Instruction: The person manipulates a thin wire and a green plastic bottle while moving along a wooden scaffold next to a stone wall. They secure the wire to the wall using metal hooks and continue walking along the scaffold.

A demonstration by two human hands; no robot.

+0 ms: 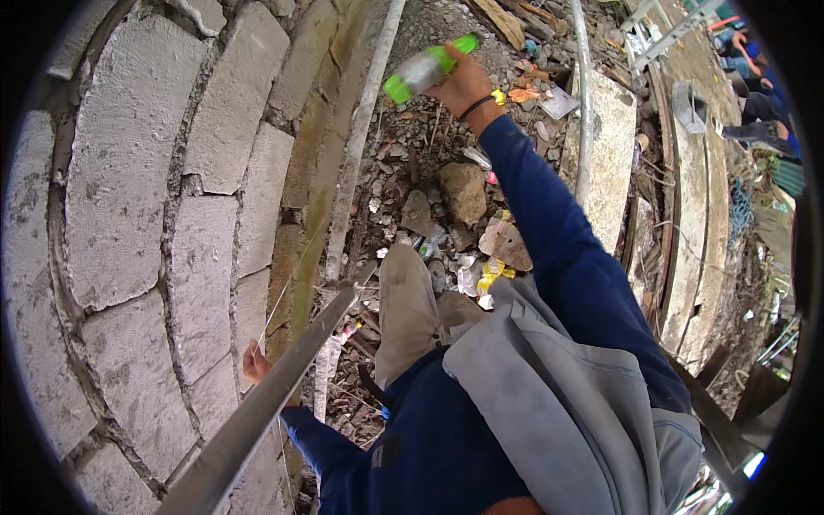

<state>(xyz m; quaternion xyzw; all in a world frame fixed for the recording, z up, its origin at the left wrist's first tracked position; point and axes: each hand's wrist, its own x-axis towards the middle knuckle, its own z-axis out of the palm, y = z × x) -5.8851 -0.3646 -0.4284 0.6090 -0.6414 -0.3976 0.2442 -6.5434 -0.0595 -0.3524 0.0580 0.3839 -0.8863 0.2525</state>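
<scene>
- One bottle (421, 72), by its shape, is at the top centre of the view, held out over the rubble (403, 167).
- It is bright green at both ends, with a pale, whitish-grey middle; it lies tilted, its right end higher.
- Two hands: the right hand (463, 86) has its fingers clamped on the bottle, covering part of it.
- One dark band (476, 106) and one yellow band (499, 98) circle the right wrist.
- The left hand (255, 364) is low beside the block wall (129, 172), its wrist behind a pole (257, 412); I cannot tell whether its fingers are together.
- A thin pale string (292, 276) runs upward from that hand.
- Two more poles: one along the wall's foot (365, 129), one right of the rubble (584, 103).
- Three larger rocks (464, 193) lie beyond the knees, near yellow scraps (491, 273).
- People (760, 112) show at upper right, too cut off to count.
</scene>
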